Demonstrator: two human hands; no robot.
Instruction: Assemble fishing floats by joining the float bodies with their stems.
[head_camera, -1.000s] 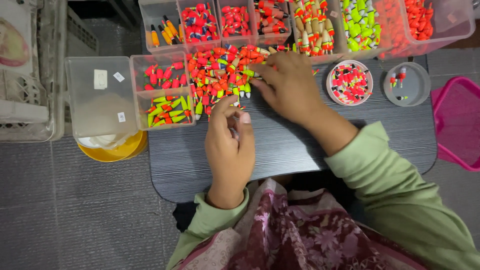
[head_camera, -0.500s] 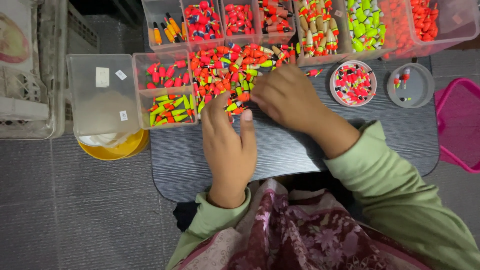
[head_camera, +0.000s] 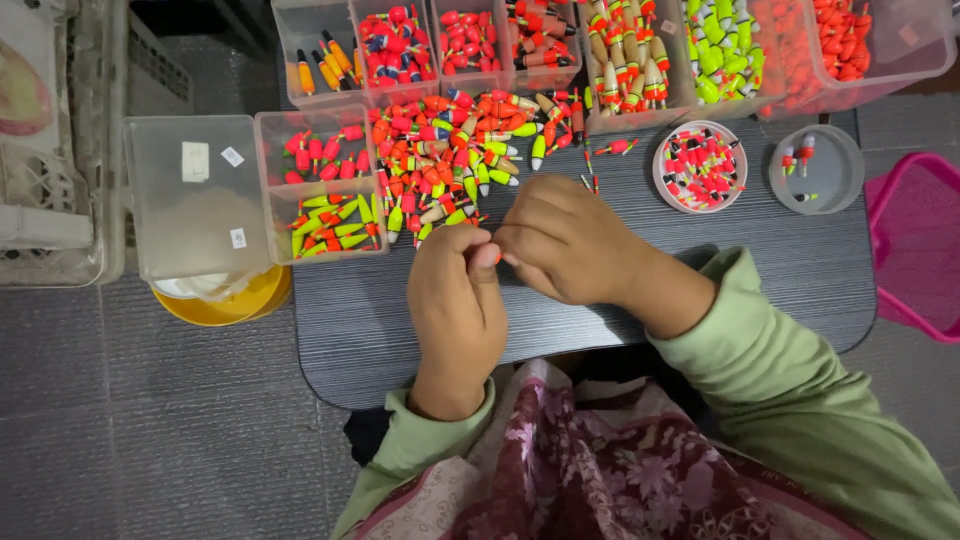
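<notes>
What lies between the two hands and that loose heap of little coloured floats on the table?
Nothing visible. The left hand and right hand meet fingertip to fingertip at the near edge of the heap of floats, pinching something small and orange; only bare dark tabletop lies around them.

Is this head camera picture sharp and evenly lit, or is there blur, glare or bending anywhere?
Head view: mostly sharp, evenly lit; the loose pile of small orange and green floats is crisp. Left hand and right hand look slightly soft. Faint glare on the clear plastic lidded box; the dark slatted table edge bows slightly.
</notes>
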